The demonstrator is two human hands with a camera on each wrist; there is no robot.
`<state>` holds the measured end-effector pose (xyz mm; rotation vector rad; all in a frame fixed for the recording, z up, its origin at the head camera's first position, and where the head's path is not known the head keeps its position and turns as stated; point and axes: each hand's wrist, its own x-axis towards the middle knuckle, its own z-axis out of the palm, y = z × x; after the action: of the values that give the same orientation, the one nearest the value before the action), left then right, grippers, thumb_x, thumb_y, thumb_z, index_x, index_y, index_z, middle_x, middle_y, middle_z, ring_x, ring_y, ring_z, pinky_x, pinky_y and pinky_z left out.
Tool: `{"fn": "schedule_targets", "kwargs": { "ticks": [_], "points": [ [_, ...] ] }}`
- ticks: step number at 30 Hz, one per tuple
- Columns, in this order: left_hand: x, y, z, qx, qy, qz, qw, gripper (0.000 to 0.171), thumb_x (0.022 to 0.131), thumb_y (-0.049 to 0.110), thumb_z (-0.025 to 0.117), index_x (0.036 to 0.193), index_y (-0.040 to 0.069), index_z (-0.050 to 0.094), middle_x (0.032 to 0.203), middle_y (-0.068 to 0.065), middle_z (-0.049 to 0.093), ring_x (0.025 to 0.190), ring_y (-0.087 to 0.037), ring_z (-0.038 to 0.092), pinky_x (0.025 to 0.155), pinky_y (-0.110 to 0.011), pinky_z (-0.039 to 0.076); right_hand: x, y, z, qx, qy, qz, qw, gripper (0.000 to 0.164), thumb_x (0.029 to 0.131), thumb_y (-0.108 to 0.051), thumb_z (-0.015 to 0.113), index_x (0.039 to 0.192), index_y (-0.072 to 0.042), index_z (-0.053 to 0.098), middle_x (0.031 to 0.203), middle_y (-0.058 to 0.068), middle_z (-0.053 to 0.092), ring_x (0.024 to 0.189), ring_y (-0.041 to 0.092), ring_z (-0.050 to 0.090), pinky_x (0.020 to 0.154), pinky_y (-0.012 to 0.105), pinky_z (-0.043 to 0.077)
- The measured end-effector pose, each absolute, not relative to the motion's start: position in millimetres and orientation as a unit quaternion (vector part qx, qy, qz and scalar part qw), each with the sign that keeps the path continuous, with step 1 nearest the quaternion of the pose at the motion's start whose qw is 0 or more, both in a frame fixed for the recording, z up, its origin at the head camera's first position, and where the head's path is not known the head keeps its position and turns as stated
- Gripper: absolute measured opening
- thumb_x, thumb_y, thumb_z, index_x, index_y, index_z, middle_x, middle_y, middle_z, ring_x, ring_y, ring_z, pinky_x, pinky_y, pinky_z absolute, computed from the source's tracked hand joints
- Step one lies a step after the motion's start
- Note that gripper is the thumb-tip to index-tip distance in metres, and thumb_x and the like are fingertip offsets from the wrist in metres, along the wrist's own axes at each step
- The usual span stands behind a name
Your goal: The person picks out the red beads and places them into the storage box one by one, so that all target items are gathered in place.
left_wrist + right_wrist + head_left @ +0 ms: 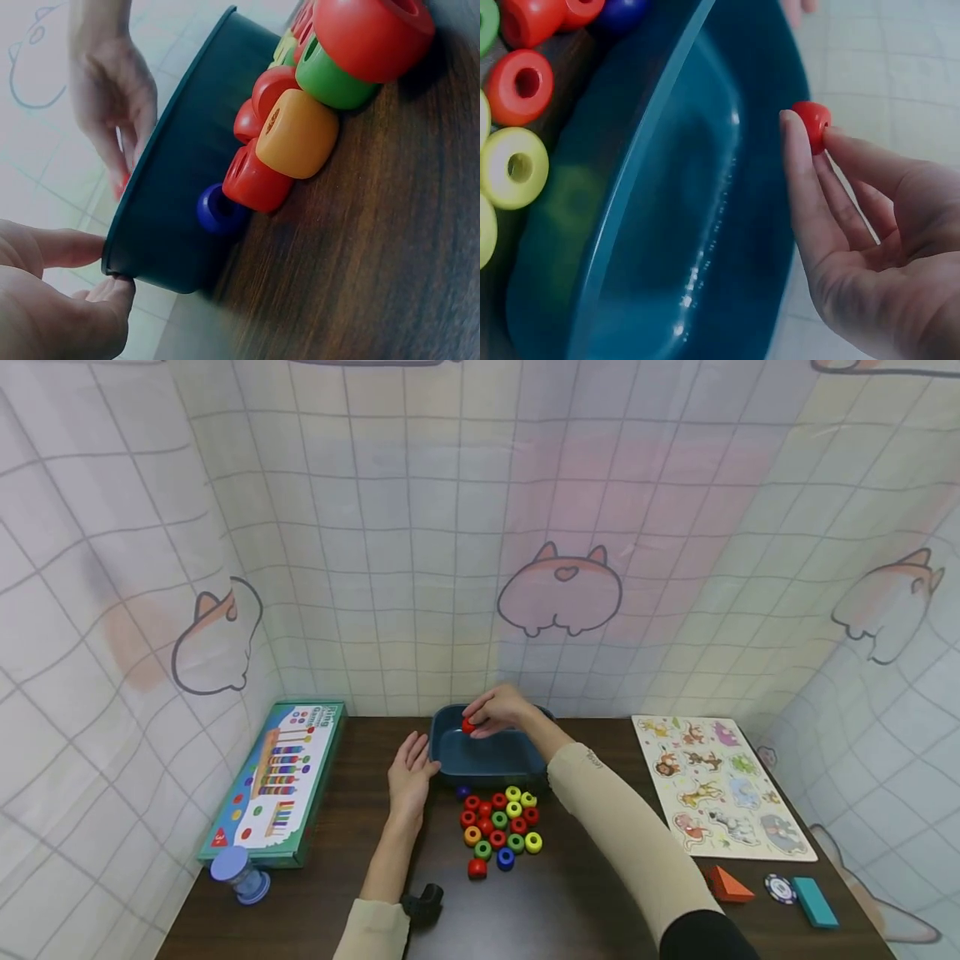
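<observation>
My right hand (501,710) pinches a red bead (810,126) between thumb and fingertips, over the far left part of a dark teal basin (487,777). The basin's floor shows bare in the right wrist view. At the basin's left side is my left hand (409,777), its fingers fairly straight and its fingertips right at the rim in the left wrist view. In front of the basin lies a cluster of beads in red, green, yellow, orange and blue, among them an orange bead (298,133) and a dark blue bead (221,210).
To the left lie a boxed bead game (277,785) and a blue hourglass-shaped object (242,875). At the right are an animal picture board (720,785), an orange wedge block (727,885), a poker chip (781,889) and a teal block (814,902). A patterned curtain stands behind.
</observation>
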<state>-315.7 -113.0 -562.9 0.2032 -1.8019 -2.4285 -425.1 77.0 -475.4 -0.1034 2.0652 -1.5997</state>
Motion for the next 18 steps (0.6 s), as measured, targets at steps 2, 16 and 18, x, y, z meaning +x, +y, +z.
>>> {"fn": "schedule_targets", "kwargs": {
  "ticks": [2, 16, 18],
  "points": [
    [-316, -113, -563, 0.069, -0.593, -0.8, 0.054, 0.068, 0.091, -0.011, 0.057, 0.15, 0.014, 0.034, 0.151, -0.012, 0.041, 0.14, -0.024, 0.039, 0.109, -0.037, 0.039, -430, 70, -483, -0.03, 0.766, -0.59, 0.254, 0.031, 0.088, 0.007, 0.065, 0.119, 0.008, 0.065, 0.107, 0.026, 0.068, 0.096, 0.044, 0.068, 0.09, 0.053, 0.052],
    [-318, -116, -564, 0.084, -0.541, -0.835, 0.056, 0.07, 0.087, -0.016, 0.059, 0.148, 0.012, 0.039, 0.153, -0.016, 0.038, 0.137, -0.024, 0.043, 0.111, -0.039, 0.037, -428, 38, -529, 0.009, 0.776, -0.589, 0.227, 0.03, 0.085, 0.009, 0.068, 0.115, 0.007, 0.068, 0.109, 0.031, 0.065, 0.094, 0.042, 0.068, 0.085, 0.046, 0.057],
    [-318, -116, -564, 0.085, -0.539, -0.836, 0.059, 0.069, 0.087, -0.016, 0.059, 0.147, 0.012, 0.04, 0.152, -0.017, 0.038, 0.137, -0.024, 0.043, 0.111, -0.038, 0.038, -426, 37, -529, 0.002, 0.774, -0.594, 0.221, 0.031, 0.086, 0.008, 0.068, 0.116, 0.007, 0.067, 0.109, 0.031, 0.066, 0.093, 0.042, 0.069, 0.084, 0.047, 0.057]
  ]
}}
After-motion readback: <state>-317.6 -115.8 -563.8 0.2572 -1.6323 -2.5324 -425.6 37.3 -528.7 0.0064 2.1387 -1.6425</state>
